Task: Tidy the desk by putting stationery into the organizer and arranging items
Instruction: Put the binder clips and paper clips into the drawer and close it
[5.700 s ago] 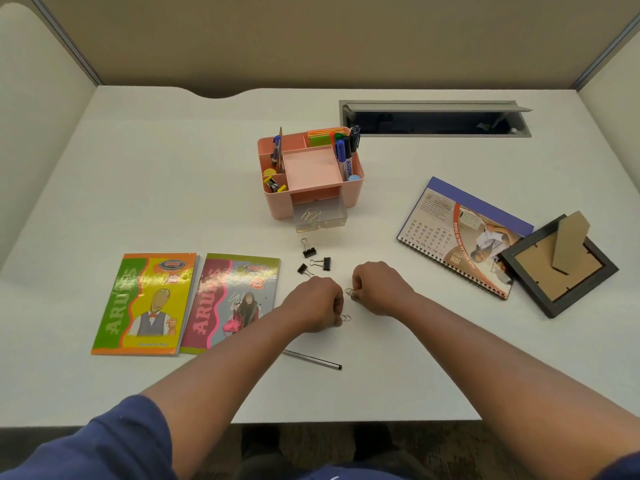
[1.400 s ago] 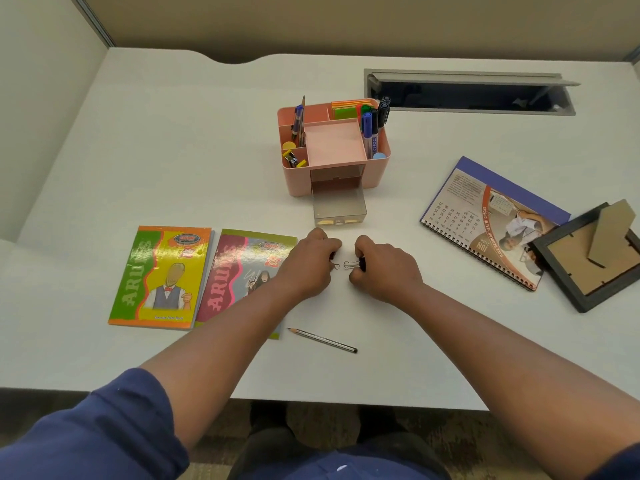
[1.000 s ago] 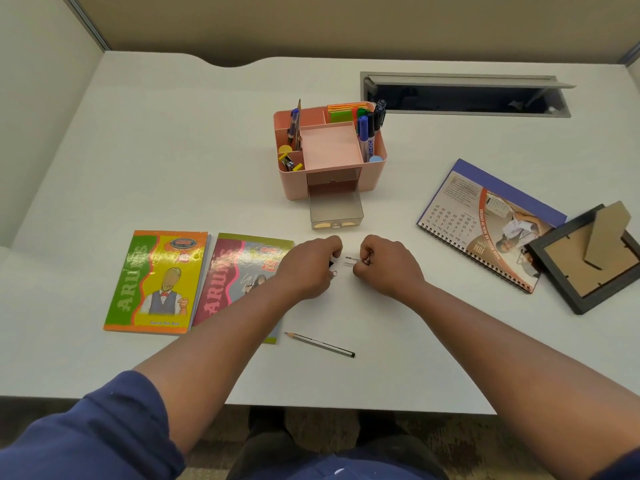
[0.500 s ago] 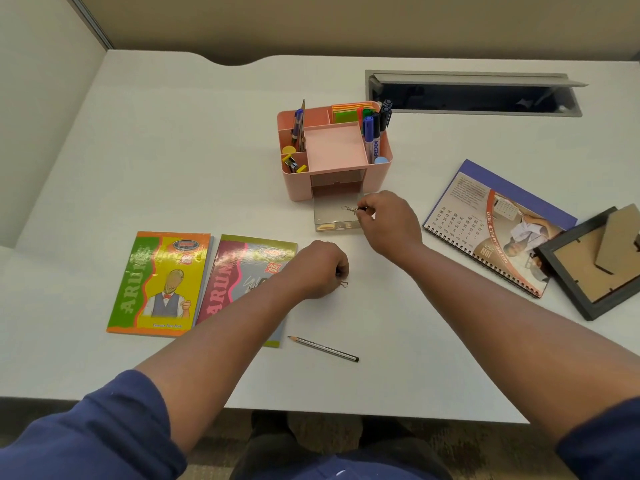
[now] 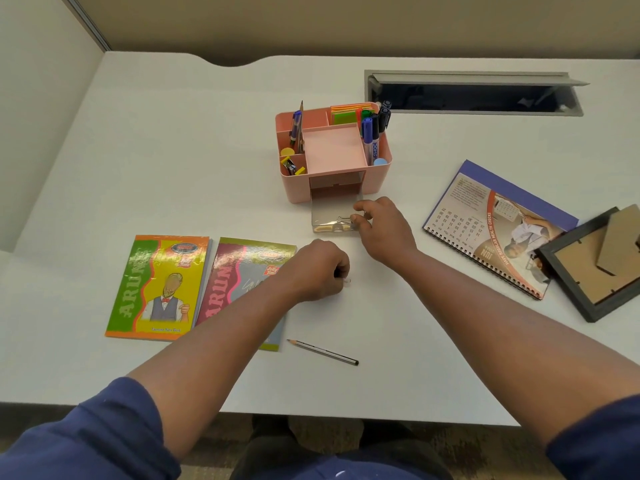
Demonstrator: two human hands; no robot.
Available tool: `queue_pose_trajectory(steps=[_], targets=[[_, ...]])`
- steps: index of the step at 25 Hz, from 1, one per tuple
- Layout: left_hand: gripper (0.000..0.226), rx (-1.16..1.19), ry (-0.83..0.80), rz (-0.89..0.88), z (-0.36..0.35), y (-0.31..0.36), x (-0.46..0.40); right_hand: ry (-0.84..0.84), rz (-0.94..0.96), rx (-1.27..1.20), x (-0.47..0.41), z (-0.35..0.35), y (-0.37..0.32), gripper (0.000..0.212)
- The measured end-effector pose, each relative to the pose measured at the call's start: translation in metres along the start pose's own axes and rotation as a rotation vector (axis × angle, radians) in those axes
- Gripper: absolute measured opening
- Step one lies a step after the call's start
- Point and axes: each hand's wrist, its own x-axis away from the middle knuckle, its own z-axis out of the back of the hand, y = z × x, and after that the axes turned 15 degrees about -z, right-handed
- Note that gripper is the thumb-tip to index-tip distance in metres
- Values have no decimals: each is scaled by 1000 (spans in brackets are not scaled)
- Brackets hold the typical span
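Observation:
The pink organizer [image 5: 379, 178] stands mid-desk with pens, markers and sticky notes in its compartments. Its clear drawer [image 5: 323, 216] is pulled out toward me. My right hand [image 5: 384, 230] hovers over the drawer's right side and pinches a binder clip [image 5: 343, 220] just above it. My left hand [image 5: 317, 271] rests on the desk in a fist in front of the drawer, and the wire of a small clip [image 5: 347, 280] sticks out between its fingers. A pencil [image 5: 323, 352] lies near the front edge.
Two colourful notebooks [image 5: 159, 285] [image 5: 239, 271] lie side by side at the left. A spiral calendar [image 5: 495, 223] and a face-down black photo frame [image 5: 595, 271] lie at the right. An open cable slot [image 5: 474, 95] sits behind the organizer.
My right hand has carried a binder clip from the desk in front of me up to the open drawer. My left hand has stayed put in a fist.

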Motion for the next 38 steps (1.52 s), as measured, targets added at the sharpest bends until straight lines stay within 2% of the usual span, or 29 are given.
queue_pose_trajectory(steps=[4, 6, 11, 17, 24, 28, 30, 32, 33, 34, 36, 38], targets=[[10, -5, 340, -67, 37, 5, -12, -2, 6, 18, 1, 2, -1, 30], [7, 24, 425, -21, 52, 1, -23, -9, 4, 24, 2, 2, -2, 28], [11, 15, 360, 176, 49, -17, -52, -35, -20, 47, 0, 2, -4, 24], [15, 85, 441, 201, 45, -17, -62, -46, -29, 73, -3, 3, -4, 24], [28, -25, 335, 221, 32, -27, -58, -44, -16, 52, -2, 4, -4, 24], [35, 91, 500, 158, 28, -29, -47, 1, -26, 17, 3, 5, -4, 20], [29, 52, 590, 76, 27, -28, -42, 32, -47, -25, 5, 5, -4, 20], [22, -125, 687, -7, 25, -29, -36, 55, -49, -53, 9, 5, -3, 28], [28, -219, 711, -20, 24, -30, -34, 87, -16, -40, 11, 5, -2, 37], [44, -290, 688, -9, 23, -30, -31, 137, 46, -5, 13, 7, -1, 50], [80, -372, 535, 24, 25, -28, -26, 236, 208, 123, 15, 14, 1, 79], [104, -465, 388, 48, 31, -28, -27, 268, 322, 306, 13, 22, -1, 101]])
